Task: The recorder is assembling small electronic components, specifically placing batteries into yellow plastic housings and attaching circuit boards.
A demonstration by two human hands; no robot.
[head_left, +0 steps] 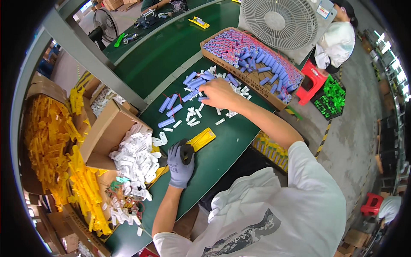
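My left hand (180, 165), in a grey glove with dark fingertips, grips the near end of a yellow plastic casing (202, 139) low over the green table. Farther off, my bare right hand (219, 93) bends its fingers down into a loose pile of blue battery cells (188, 81), some with red wires. A blue cell (204, 99) shows at its fingertips, partly covered by them. Small white plastic pieces (195, 115) lie scattered beside and beneath the cells. Just left of my gloved hand is a heap of white plastic parts (136, 156).
A long carton (252, 81) of upright and lying blue cells stands at the back right, under a big fan (278, 19). Yellow casings (83, 184) and an open cardboard box (105, 137) crowd the left. A person (336, 43) sits beyond, by a red stool (311, 81).
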